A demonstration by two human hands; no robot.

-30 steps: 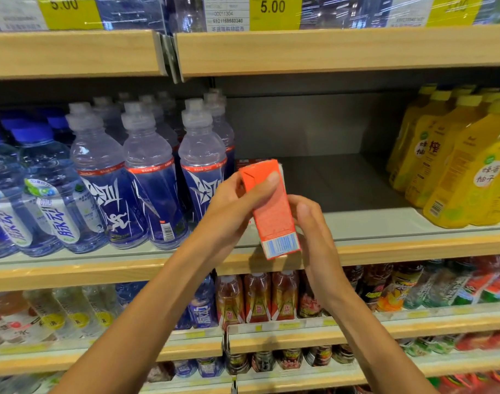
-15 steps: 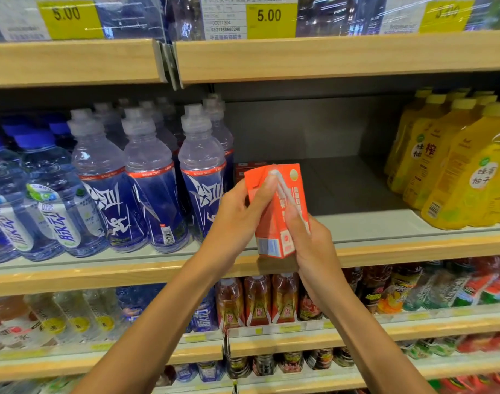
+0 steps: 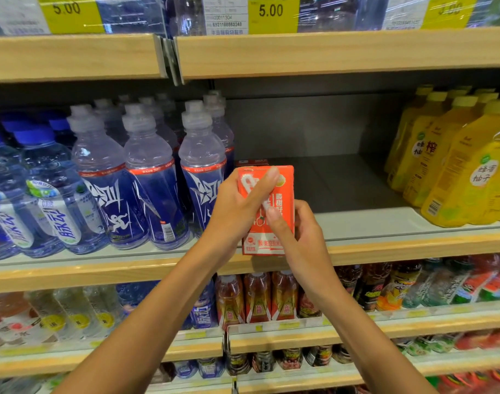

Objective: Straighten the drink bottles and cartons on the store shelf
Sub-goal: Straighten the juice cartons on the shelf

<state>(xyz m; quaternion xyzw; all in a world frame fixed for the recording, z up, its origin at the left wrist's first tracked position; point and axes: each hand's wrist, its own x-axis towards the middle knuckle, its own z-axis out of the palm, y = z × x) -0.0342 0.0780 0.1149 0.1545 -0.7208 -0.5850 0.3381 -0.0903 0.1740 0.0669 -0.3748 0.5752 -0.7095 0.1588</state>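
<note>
An orange drink carton (image 3: 282,206) stands upright at the front edge of the middle shelf (image 3: 385,248), printed face toward me, with a white straw taped across it. My left hand (image 3: 237,211) grips its left side, thumb lying over the front. My right hand (image 3: 297,234) holds its lower right side, thumb pressed on the front. Just behind it the top of another red carton (image 3: 251,162) shows. Blue sports-drink bottles (image 3: 149,189) stand in rows to the left, yellow juice bottles (image 3: 456,172) to the right.
Bare grey shelf floor (image 3: 342,183) stretches behind and right of the carton up to the yellow bottles. The upper shelf edge (image 3: 299,52) carries 5.00 price tags. Lower shelves hold small red tea bottles (image 3: 257,297) and mixed drinks.
Both hands turned the carton from a tilted, side-on pose to upright with its front facing me and lowered it to the shelf's front edge.
</note>
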